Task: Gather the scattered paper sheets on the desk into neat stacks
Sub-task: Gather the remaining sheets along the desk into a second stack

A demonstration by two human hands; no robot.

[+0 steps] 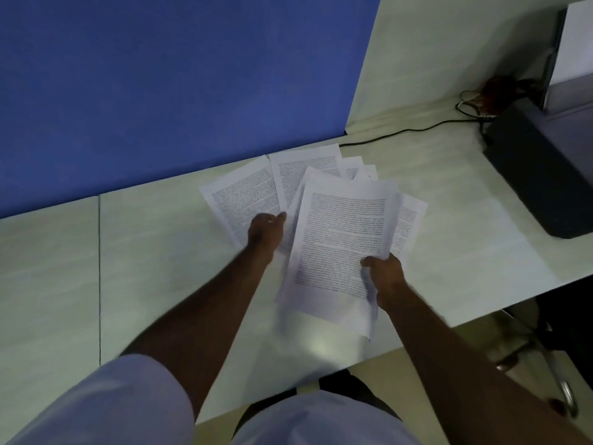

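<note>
Step in hand: I judge I am mid-gather, pulling loose printed sheets into one bundle.
Right hand: clamped on the near right corner of a held bundle of printed sheets, thumb on top; the bundle sits tilted over the table, its near edge blurred.
Left hand: fingers curled on the near edge of the leftmost loose sheet; whether it pinches or only presses, I cannot tell.
Where the paper is: all of it lies in the middle of the table, just near the blue partition, fanned out and overlapping.
Done so far: a few sheets appear to be collected in my right hand; edges are not squared.
Left to do: by my reading, the fanned sheets on the far side, plus one sheet poking out on the right under the bundle, need picking up and aligning.
Count, loose sheets: about five or six visible; overlaps hide the exact number.
Count, bundle: at least two or three layers show at its edges.
Count, neat stacks: none yet.
Others: one dark printer-like box far right, one black cable running to it.
</note>
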